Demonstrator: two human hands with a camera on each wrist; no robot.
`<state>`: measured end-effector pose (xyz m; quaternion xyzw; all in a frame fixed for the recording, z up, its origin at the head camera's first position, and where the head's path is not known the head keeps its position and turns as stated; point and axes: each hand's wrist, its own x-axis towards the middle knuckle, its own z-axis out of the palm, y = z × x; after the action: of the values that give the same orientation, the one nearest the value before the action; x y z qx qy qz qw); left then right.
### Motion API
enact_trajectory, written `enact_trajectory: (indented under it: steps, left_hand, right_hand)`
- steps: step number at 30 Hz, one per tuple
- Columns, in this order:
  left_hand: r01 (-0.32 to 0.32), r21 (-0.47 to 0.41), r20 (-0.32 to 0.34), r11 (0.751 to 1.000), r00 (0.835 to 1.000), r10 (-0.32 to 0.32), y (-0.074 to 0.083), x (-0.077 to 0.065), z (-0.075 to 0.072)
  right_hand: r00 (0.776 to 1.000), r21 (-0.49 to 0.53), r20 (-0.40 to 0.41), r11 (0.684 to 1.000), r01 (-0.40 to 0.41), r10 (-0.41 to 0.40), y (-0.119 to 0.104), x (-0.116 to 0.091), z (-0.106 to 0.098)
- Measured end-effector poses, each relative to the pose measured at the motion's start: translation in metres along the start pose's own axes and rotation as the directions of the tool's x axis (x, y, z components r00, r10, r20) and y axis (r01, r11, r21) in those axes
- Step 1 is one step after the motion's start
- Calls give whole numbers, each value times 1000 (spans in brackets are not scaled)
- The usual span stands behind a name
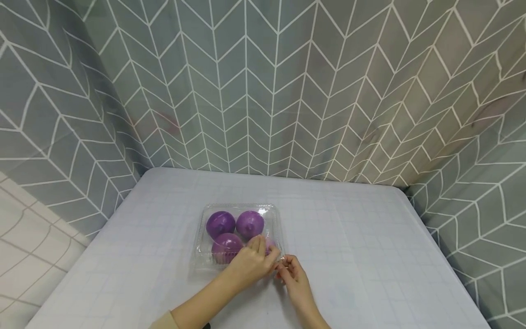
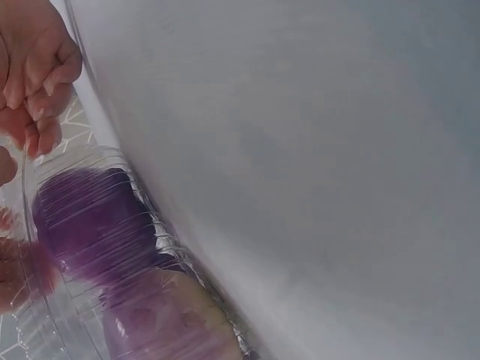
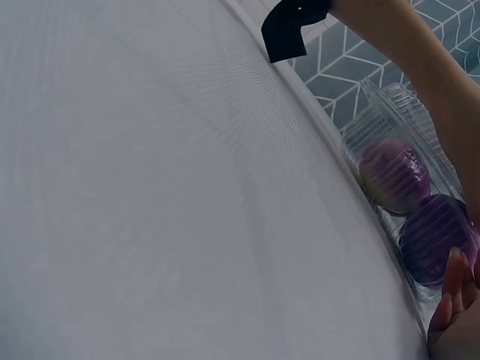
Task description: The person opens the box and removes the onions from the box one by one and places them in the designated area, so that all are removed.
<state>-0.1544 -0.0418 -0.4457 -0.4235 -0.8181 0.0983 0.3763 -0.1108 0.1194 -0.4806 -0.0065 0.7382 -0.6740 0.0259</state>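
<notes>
A clear plastic clamshell box [image 1: 271, 214] on the table holds several round, glossy purple fruit-like things [image 1: 220, 224] with small nubs on top. One of them has a pale yellow-green side [image 3: 379, 184] in the right wrist view. My left hand [image 1: 251, 259] reaches across the box's near right corner, its fingers bent over the lid and gripping the edge. Right beside it, my right hand [image 1: 295, 276] pinches the rim at that same corner between thumb and fingers. The left hand hides part of the purple thing beneath it.
The box stands left of centre on a table with a white cloth [image 1: 349, 237]. Grey curtains with white chevron lines [image 1: 263, 91] hang behind the table and at both sides. A black band [image 3: 289, 30] is on the left forearm in the right wrist view.
</notes>
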Motion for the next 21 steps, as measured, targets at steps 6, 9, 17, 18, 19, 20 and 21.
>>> enact_trajectory:
  steps: [6,9,17,18,19,20,21]
  left_hand:
    - [16,-23,9,1000,1000,-16,0,0,-2]
    - [39,-38,0,999,999,-39,0,-1,-3]
    - [76,-83,-13,994,997,-77,1,0,-5]
    - [77,-83,-14,994,997,-79,1,-1,-6]
    - [82,-88,-14,993,996,-84,1,-1,-6]
    - [89,-91,-13,992,996,-90,1,-1,-6]
    - [95,-97,-11,991,995,-97,1,-2,-7]
  right_hand:
    - [999,-8,-30,1000,-14,14,-1,0,3]
    - [1000,7,-14,1000,-24,24,-1,-1,3]
    - [1000,-5,-9,1000,-22,22,-1,-2,2]
    - [1000,-12,-10,1000,-25,25,-1,-2,2]
    - [1000,-17,-11,999,-28,28,0,-2,2]
    - [999,-22,-12,999,-32,32,0,-2,2]
    - [999,-30,-12,999,-35,34,-1,-2,2]
